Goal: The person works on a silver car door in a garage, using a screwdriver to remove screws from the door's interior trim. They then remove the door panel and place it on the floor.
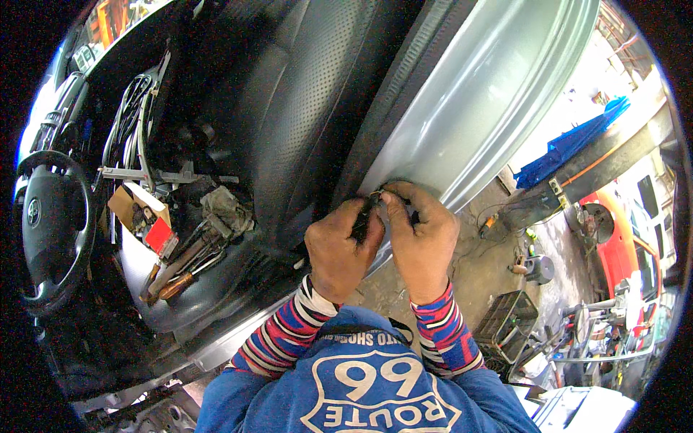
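My left hand (338, 249) and my right hand (424, 242) meet fingertip to fingertip in front of a silver car body pillar (451, 119). Both are closed in a pinch. Between the fingertips is something small, partly dark, that I cannot make out. A black trim strip (404, 79) runs along the pillar's edge, just beyond my left hand. Left of it stands a black perforated seat back (307, 94).
On the black seat (191, 307) lie an open cardboard box (139, 209) with small parts and a wooden-handled tool (177, 286). The steering wheel (88, 231) is far left. A black crate (505, 325), a blue sheet (570, 144) and an orange-red car (613, 242) are on the right.
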`<control>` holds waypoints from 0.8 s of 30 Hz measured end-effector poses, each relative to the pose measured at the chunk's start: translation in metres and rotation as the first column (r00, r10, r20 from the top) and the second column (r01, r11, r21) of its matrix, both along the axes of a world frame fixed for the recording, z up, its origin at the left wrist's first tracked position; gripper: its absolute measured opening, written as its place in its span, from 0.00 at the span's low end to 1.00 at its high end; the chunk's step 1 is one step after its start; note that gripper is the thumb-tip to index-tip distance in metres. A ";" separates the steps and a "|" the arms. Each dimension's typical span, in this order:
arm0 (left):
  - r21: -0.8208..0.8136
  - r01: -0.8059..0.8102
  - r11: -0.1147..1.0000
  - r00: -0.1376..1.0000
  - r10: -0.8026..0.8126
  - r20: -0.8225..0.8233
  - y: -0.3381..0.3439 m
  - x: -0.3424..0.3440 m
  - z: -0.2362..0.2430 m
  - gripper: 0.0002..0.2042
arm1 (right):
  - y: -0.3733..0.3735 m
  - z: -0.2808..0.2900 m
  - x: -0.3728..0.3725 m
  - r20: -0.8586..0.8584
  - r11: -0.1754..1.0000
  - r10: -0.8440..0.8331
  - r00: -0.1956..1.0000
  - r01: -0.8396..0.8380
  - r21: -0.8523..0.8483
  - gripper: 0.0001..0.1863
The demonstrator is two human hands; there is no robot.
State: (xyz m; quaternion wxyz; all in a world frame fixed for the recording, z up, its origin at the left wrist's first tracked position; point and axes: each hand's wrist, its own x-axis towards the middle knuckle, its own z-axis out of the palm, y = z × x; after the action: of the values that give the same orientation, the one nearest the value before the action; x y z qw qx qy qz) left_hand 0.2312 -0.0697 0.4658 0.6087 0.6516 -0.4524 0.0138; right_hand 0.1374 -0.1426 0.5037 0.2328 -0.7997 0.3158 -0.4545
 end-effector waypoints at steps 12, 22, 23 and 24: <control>-0.147 0.128 0.981 0.785 -0.190 -0.589 -0.003 -0.015 -0.017 0.06 | -0.004 0.000 -0.002 -0.157 1.000 -0.017 0.987 0.014 -0.020 0.07; 0.012 0.026 1.000 0.993 -0.027 0.116 0.001 -0.019 -0.028 0.13 | -0.005 -0.007 -0.004 -0.042 0.995 0.080 0.996 -0.077 0.068 0.08; 0.094 0.030 0.995 0.985 -0.045 0.166 0.002 -0.019 -0.024 0.12 | -0.006 -0.007 -0.005 -0.039 0.993 0.095 0.995 -0.092 0.078 0.08; 0.183 0.037 0.982 0.975 -0.076 0.209 0.004 -0.018 -0.021 0.12 | -0.007 -0.007 -0.006 -0.039 0.990 0.112 0.993 -0.108 0.089 0.09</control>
State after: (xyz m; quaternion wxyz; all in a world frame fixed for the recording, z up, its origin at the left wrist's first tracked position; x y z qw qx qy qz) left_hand 0.2131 -0.0657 0.4452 0.4957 0.6848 -0.5335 0.0262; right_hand 0.1317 -0.1492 0.4968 0.2849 -0.8148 0.2955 -0.4094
